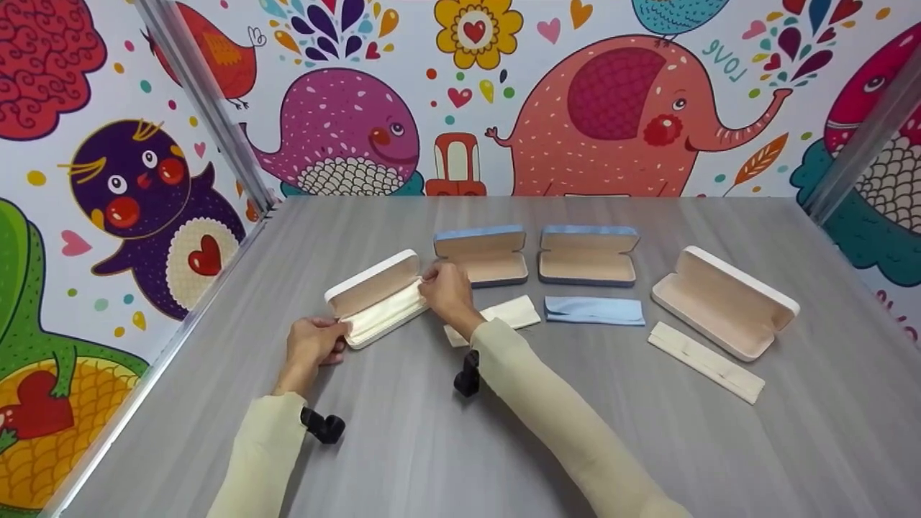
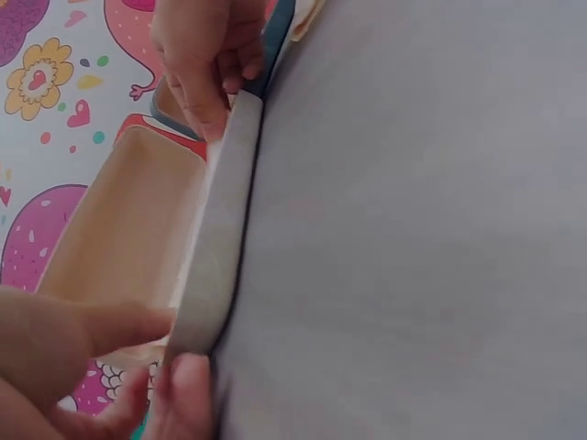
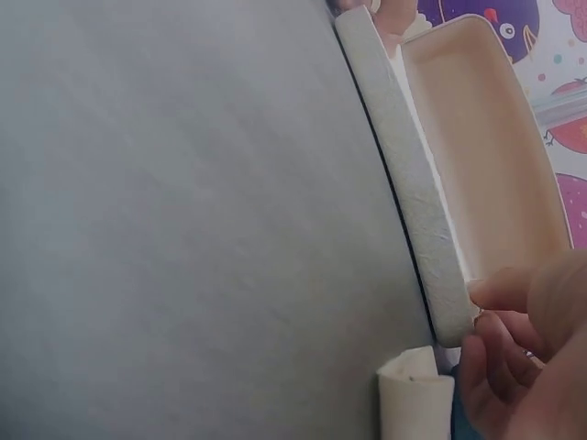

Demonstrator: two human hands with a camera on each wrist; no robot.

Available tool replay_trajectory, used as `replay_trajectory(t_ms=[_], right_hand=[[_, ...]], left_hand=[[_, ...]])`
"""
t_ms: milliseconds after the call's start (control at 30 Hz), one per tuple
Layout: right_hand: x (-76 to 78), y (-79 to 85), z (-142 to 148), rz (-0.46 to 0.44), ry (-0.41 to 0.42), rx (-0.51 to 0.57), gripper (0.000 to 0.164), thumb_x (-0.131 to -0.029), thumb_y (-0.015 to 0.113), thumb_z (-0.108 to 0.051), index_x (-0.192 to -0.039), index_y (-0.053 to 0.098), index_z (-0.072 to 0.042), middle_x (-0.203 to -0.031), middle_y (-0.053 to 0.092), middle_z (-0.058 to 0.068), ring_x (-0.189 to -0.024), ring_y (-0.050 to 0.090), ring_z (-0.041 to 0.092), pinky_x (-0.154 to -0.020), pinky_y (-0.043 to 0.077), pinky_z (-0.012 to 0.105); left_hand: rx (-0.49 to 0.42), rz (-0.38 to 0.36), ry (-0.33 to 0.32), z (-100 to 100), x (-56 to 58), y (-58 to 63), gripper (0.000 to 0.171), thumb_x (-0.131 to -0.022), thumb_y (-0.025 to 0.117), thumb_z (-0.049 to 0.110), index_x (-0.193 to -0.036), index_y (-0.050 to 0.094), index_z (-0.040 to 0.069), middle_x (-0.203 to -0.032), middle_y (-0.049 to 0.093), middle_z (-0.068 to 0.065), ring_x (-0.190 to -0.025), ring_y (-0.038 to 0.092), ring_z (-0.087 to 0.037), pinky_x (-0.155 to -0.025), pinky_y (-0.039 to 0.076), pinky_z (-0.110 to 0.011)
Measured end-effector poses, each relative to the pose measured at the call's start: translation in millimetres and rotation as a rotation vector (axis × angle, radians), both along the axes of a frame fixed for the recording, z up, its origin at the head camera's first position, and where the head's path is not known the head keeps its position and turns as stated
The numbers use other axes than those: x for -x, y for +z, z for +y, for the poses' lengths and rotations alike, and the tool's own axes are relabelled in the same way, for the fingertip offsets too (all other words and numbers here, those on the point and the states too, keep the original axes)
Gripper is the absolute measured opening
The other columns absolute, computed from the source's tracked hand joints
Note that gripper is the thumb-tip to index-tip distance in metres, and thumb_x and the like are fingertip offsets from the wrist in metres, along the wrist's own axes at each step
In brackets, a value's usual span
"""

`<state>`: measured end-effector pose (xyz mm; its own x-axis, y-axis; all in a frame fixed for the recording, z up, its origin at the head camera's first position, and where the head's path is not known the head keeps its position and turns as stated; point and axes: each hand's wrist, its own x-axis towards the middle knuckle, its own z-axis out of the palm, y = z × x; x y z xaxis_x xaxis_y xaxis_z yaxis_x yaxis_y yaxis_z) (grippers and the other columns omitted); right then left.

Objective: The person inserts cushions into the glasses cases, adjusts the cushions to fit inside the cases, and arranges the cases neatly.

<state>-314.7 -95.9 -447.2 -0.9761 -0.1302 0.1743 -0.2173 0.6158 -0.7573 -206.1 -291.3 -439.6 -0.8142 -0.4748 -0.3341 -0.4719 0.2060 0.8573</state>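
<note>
A white glasses case (image 1: 370, 282) lies open on the table at the left, its lid tilted back, its lining beige. Inside its lower half rests a folded cream cloth (image 1: 385, 314). My left hand (image 1: 313, 344) pinches the case's left end, a finger over the rim and the thumb outside in the left wrist view. At the opposite end, my right hand (image 1: 451, 293) grips the corner, its thumb at the inner rim beside the cloth. In the right wrist view the case's outer wall (image 3: 413, 202) faces the camera, hiding most of the cloth.
Two blue glasses cases (image 1: 482, 270) (image 1: 588, 267) stand open at the back. In front lie a cream folded cloth (image 1: 514, 314), partly behind the right wrist, and a blue one (image 1: 594, 311). Another white case (image 1: 723, 306) and cream cloth (image 1: 705, 362) lie at the right.
</note>
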Motion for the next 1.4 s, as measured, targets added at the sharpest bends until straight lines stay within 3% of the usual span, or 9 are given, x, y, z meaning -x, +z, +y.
replay_trajectory(t_ms=[167,367,467,600,767,933,1100,1400], right_hand=[[1.7,11.6,2,-0.065,-0.048,-0.024,0.015,-0.08,0.061,-0.024,-0.091,0.069,-0.017,-0.087,0.068,-0.003,-0.082,0.063,0.014,-0.072,0.049,0.03],[7.4,33.1,2,-0.197,0.006,0.108,0.035,-0.086,0.055,-0.041,-0.103,0.067,-0.014,-0.102,0.067,0.001,-0.098,0.06,0.018,-0.086,0.047,0.034],[10.9,41.8,0,-0.317,0.046,0.173,0.051,-0.085,0.053,-0.051,-0.115,0.063,-0.011,-0.116,0.063,0.004,-0.112,0.055,0.021,-0.095,0.044,0.035],[14.7,47.5,-4,-0.486,0.101,0.246,0.069,-0.081,0.054,-0.059,-0.128,0.052,-0.008,-0.132,0.052,0.008,-0.123,0.047,0.022,-0.101,0.039,0.036],[18.9,45.5,-10,-0.579,0.106,0.266,0.08,-0.079,0.056,-0.062,-0.132,0.046,-0.004,-0.137,0.046,0.01,-0.125,0.044,0.022,-0.104,0.037,0.035],[19.9,41.9,-13,-0.563,0.085,0.257,0.077,-0.079,0.058,-0.059,-0.131,0.047,-0.003,-0.136,0.048,0.011,-0.127,0.043,0.023,-0.105,0.035,0.033],[19.4,41.1,-12,-0.501,0.062,0.234,0.07,-0.082,0.059,-0.054,-0.127,0.05,0.0,-0.132,0.052,0.012,-0.122,0.048,0.024,-0.102,0.039,0.034],[19.0,44.4,-9,-0.556,0.017,0.184,0.066,-0.08,0.063,-0.051,-0.124,0.054,-0.003,-0.124,0.057,0.008,-0.107,0.055,0.019,-0.089,0.049,0.038]], left_hand=[[-0.081,-0.023,-0.015,-2,-1.1,9.0,0.037,-0.092,0.044,0.016,-0.122,0.043,-0.005,-0.076,0.055,-0.001,-0.057,0.057,-0.005,-0.056,0.055,-0.025],[-0.258,-0.065,-0.076,-4,-0.7,25.3,0.047,-0.098,0.023,0.016,-0.139,0.026,-0.004,-0.113,0.046,-0.016,-0.078,0.058,-0.017,-0.075,0.055,-0.035],[-0.317,-0.085,-0.109,-5,0.6,32.0,0.053,-0.099,0.015,0.028,-0.143,0.02,-0.002,-0.127,0.04,-0.025,-0.096,0.056,-0.027,-0.083,0.053,-0.042],[-0.365,-0.111,-0.139,-5,3.3,37.8,0.07,-0.095,0.005,0.049,-0.145,0.012,-0.001,-0.138,0.029,-0.032,-0.119,0.042,-0.039,-0.09,0.047,-0.05],[-0.352,-0.136,-0.153,-2,5.7,40.3,0.084,-0.09,0.018,0.063,-0.145,0.007,0.0,-0.141,0.023,-0.032,-0.123,0.036,-0.043,-0.087,0.048,-0.052],[-0.341,-0.142,-0.148,3,6.4,41.0,0.09,-0.088,0.034,0.062,-0.146,0.002,0.001,-0.142,0.019,-0.033,-0.118,0.036,-0.04,-0.085,0.049,-0.05],[-0.348,-0.147,-0.147,6,9.4,41.0,0.087,-0.09,0.036,0.057,-0.145,0.003,-0.002,-0.142,0.019,-0.033,-0.111,0.037,-0.037,-0.087,0.049,-0.048],[-0.327,-0.165,-0.154,0,11.2,40.8,0.083,-0.09,0.038,0.058,-0.143,0.015,-0.001,-0.132,0.036,-0.025,-0.095,0.048,-0.027,-0.085,0.051,-0.04]])
